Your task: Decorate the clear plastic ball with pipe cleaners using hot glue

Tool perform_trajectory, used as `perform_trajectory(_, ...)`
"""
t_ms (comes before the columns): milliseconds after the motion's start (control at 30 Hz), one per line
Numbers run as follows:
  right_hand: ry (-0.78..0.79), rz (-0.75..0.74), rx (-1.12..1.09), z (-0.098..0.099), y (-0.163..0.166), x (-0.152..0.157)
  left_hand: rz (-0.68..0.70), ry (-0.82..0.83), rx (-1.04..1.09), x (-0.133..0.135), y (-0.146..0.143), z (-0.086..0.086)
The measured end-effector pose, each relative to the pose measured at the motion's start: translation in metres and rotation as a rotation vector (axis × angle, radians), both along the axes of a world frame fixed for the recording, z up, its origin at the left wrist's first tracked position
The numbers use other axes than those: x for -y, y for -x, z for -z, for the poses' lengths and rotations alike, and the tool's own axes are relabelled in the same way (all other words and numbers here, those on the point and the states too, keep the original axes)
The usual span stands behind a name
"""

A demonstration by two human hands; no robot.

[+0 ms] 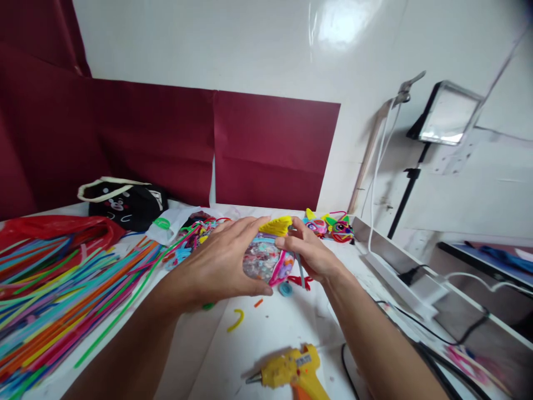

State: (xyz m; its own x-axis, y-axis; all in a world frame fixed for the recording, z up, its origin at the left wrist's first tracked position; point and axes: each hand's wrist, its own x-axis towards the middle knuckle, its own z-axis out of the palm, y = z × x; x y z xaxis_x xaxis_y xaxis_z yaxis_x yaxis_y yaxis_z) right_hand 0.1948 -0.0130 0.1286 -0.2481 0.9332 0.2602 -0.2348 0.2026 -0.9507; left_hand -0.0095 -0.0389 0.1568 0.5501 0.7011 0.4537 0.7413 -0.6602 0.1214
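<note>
My left hand [220, 258] is wrapped round the left side of a clear, shiny craft piece [260, 260] with pink, purple and blue trim. A ribbed yellow pipe-cleaner part [275, 226] sits on its top. At its upper right, my right hand [312, 253] is closed with its fingers against the piece. A thin grey stick [300, 271] points down beside the right fingers; whether the hand grips it I cannot tell. Below the hands lie a short curved yellow pipe-cleaner piece [236, 321] and a teal ring-shaped coil [285, 289].
A yellow glue gun [291, 368] lies at the front of the white table. Many coloured pipe cleaners [83, 300] spread over the left side. Behind are a black bag [125, 206] and colourful pipe-cleaner figures [339, 226]. A power strip [400, 283] and cables line the right.
</note>
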Motion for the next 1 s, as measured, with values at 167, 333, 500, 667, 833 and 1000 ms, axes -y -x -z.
perform_trajectory(167,0.019,0.02,0.02,0.002,0.0,-0.001,0.014,0.002,0.025,-0.005,0.003,0.001)
perform_trajectory(333,0.019,0.016,0.044,0.004,-0.001,-0.001,-0.024,0.079,0.005,-0.006,0.008,-0.003)
perform_trajectory(500,0.021,0.034,0.058,0.004,0.001,0.0,-0.01,0.083,0.011,-0.006,0.006,-0.007)
perform_trajectory(667,0.056,0.009,0.034,0.0,0.0,0.002,0.024,0.076,0.053,-0.007,0.004,-0.01)
perform_trajectory(833,0.069,-0.045,0.018,-0.002,-0.004,0.002,0.068,0.065,0.084,-0.009,0.005,-0.009)
perform_trajectory(1000,0.076,-0.058,0.033,-0.004,-0.008,0.0,0.053,0.069,0.102,-0.009,0.005,-0.01)
